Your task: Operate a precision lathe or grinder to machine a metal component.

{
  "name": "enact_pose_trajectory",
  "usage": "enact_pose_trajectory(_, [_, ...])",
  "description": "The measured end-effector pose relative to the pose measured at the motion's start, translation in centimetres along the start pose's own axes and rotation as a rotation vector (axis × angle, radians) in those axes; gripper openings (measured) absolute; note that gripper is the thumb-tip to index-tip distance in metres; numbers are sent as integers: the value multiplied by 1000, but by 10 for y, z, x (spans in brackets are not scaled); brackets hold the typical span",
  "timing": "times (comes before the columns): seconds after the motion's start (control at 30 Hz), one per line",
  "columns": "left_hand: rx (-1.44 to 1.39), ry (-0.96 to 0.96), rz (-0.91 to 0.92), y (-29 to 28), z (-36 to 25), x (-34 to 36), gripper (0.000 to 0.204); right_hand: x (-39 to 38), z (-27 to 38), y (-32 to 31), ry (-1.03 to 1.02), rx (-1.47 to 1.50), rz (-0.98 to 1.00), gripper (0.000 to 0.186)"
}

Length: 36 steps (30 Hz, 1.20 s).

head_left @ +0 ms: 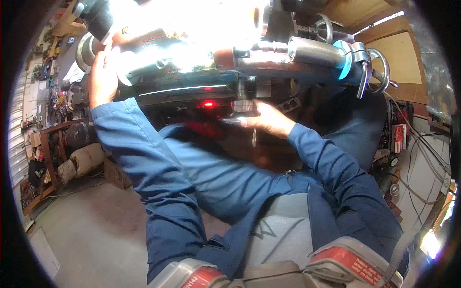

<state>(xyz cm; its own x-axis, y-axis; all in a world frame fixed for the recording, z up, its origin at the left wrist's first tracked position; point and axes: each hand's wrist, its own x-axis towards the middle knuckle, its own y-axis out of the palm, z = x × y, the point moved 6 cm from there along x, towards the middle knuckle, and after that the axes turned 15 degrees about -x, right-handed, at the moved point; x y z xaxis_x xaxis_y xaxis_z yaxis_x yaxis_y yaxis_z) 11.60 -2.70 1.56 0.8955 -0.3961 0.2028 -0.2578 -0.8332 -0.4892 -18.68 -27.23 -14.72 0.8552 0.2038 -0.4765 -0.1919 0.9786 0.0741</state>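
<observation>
I stand at a metal lathe (307, 53), its upper part washed out by glare. My left hand (102, 77) reaches up in a blue sleeve and rests against a round dark part at the machine's left end (96, 24); whether it grips anything I cannot tell. My right hand (266, 119) is below the carriage, fingers closed around a shiny metal handle or knob (235, 120) near a red glowing light (207, 103). A thin metal piece hangs under that hand.
Handwheels (379, 69) and a lever with a blue collar (343, 60) stick out at the lathe's right end. A cluttered wooden bench (45, 144) and logs (84, 161) stand at left on the concrete floor (96, 230). Cables and boxes hang on the right wall (413, 144).
</observation>
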Motion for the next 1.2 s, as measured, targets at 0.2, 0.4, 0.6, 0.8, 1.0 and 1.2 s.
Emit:
enact_pose_trajectory(0.2, [6, -56, -104, -10, -4, -3, 23, -15, 26, -8, -51, -351, -53, 62])
enact_pose_trajectory(0.4, [174, 97, -138, 5, -26, -10, 18, -121, 129, -48, -284, -480, -193, 47])
enact_pose_trajectory(0.6, [219, 37, -192, 7, -24, -5, 33, -212, 153, -161, -493, -874, -1451, 40])
enact_pose_trajectory(0.8, [285, 55, -220, 9, -36, -5, 25, -195, 137, -180, -270, -1584, -1413, 40])
enact_pose_trajectory(1.0, [280, 115, -271, 8, -28, -3, 25, -185, 149, -189, -197, -1523, -1368, 36])
enact_pose_trajectory(1.2, [285, 128, -312, 9, -31, -2, 20, -178, 155, -200, -83, -1497, -1298, 34])
